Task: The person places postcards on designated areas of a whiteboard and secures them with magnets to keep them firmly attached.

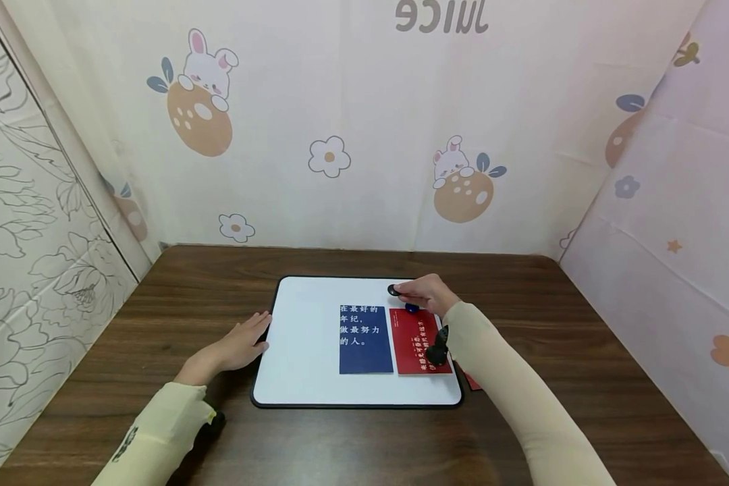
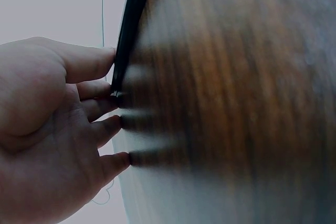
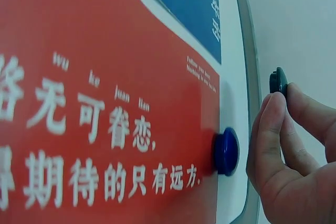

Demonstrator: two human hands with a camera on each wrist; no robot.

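Observation:
A whiteboard [image 1: 304, 351] with a black frame lies on the table. On it, a dark blue card [image 1: 366, 358] with white Chinese writing lies beside a red card [image 1: 406, 347]. At the red card's top edge sits a round blue magnet [image 1: 412, 308], plain in the right wrist view. My right hand [image 1: 431, 293] pinches a round black magnet [image 3: 278, 81] between thumb and fingertips, above the board's upper right part. The fingers of my left hand [image 1: 239, 344] touch the board's left edge; in the left wrist view they look fairly straight against the black frame [image 2: 126, 35].
Another piece of red card [image 1: 473, 383] shows past the board's right edge, partly hidden by my right sleeve [image 1: 510, 378]. The brown wooden table [image 1: 340, 445] runs back to a patterned curtain [image 1: 376, 216].

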